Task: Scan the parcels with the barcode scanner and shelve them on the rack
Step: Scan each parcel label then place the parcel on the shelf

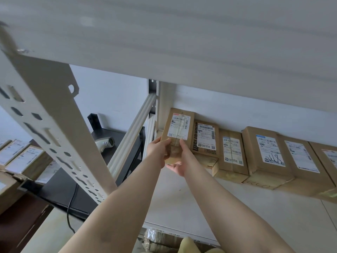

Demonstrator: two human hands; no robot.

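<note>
— Where's the parcel (177, 131) now?

— At the far left end of the rack shelf (182, 198), tilted up against the rear upright (165, 105), label facing out. The left hand (158, 149) grips its lower left corner; the right hand (179, 159) is curled round its bottom edge, thumb on the front. Both are clamped on it, close together.

— Anything crowding it?

— A row of shelved boxes (262, 152) runs rightward along the back of that shelf; the nearest one touches the parcel's right side. The shelf above (182, 42) hangs low over everything.

— And the scanner?

— The barcode scanner (104, 143) lies on a black table (60, 190) left of the rack, beyond the front post (52, 128), its cable (71, 207) trailing down. More labelled boxes (21, 157) are stacked further left.
</note>
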